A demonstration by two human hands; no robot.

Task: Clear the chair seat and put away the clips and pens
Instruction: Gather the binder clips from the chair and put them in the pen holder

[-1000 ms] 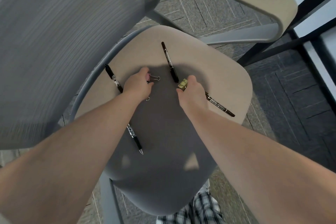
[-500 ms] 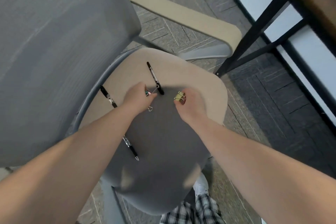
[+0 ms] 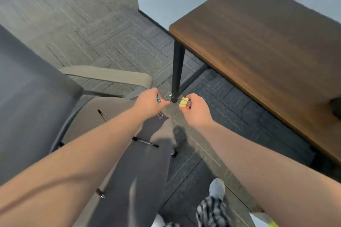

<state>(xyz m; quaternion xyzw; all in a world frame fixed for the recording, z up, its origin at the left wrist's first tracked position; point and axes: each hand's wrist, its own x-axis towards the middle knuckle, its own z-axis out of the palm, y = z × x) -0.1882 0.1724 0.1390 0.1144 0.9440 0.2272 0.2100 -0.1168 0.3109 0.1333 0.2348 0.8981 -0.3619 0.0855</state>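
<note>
Both hands clenched on binder clips — left hand (image 3: 150, 102) on green-pink clips (image 3: 158, 99), right hand (image 3: 196, 108) on yellow clips (image 3: 184, 102).

Both hands sit in the gap between chair seat (image 3: 129, 162) and wooden table (image 3: 267, 51). The black table leg (image 3: 177, 72) stands upright between them, just beyond the fingertips. The table's near edge closes the right side; the armrest (image 3: 110, 74) and grey backrest (image 3: 31, 107) close the left. Open carpet (image 3: 193, 162) lies below. 3 pens (image 3: 145, 142) lie on the seat.
</note>
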